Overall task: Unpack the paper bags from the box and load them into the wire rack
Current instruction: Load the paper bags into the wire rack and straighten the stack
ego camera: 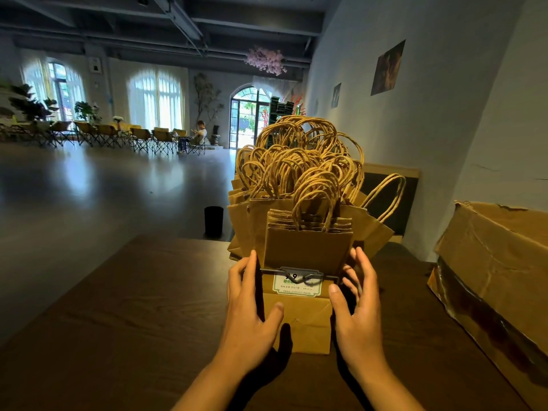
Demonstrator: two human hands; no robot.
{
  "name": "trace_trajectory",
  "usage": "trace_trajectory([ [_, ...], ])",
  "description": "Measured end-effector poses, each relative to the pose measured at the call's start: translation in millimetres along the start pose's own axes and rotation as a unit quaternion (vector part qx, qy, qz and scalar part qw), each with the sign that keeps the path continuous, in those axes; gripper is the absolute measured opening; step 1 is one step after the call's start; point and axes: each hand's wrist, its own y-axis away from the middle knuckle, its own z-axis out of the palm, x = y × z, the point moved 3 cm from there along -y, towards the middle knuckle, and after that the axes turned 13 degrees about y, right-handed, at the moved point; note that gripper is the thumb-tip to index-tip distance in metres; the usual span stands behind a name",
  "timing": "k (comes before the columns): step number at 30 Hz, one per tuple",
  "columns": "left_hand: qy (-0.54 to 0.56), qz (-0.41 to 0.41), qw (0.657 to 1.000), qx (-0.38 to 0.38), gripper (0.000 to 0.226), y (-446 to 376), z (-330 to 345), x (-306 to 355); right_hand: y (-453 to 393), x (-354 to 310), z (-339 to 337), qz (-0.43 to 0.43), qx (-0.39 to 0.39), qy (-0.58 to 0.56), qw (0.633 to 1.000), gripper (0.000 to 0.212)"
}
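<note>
On the dark wooden surface (124, 307), a wire rack (299, 275) stands packed with upright brown paper bags (307, 250), twisted handles bunched above. Left hand (250, 310) and right hand (357, 304) flank the front bag, each grip spread apart, fingers resting along the bag edges and rack sides. Torn cardboard box (498, 262) sits well apart at right.

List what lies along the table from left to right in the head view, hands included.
Left hand → front paper bag in the wire rack → right hand → cardboard box.
</note>
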Motion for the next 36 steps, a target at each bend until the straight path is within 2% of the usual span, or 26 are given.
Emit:
trace_trajectory([
  [7, 0.034, -0.017, 0.999, -0.007, 0.085, -3, -5, -1, -1, -4, -1, -0.003, -0.037, -0.016, 0.999, 0.063],
  [15, 0.066, -0.051, 0.996, -0.036, 0.090, -3, -7, -3, -4, 5, 4, 0.040, -0.076, -0.006, 0.996, 0.055],
  [20, 0.053, -0.068, 0.995, -0.048, 0.087, -4, -7, -4, -2, 11, 8, 0.046, -0.075, 0.017, 0.996, 0.071],
  [24, 0.041, -0.061, 0.997, -0.040, 0.084, -5, -8, -7, -5, 10, 5, 0.039, -0.068, 0.038, 0.996, 0.056],
  [28, 0.023, -0.060, 0.997, -0.031, 0.084, -5, -7, -10, -6, 16, 8, 0.071, -0.096, 0.095, 0.988, 0.069],
  [33, 0.007, -0.051, 0.998, -0.026, 0.076, -7, -7, -8, -3, 12, 11, 0.041, -0.067, 0.119, 0.990, 0.075],
  [36, -0.002, -0.055, 0.998, -0.031, 0.079, -10, -9, -12, -2, 15, 14, 0.039, -0.067, 0.132, 0.988, 0.077],
])
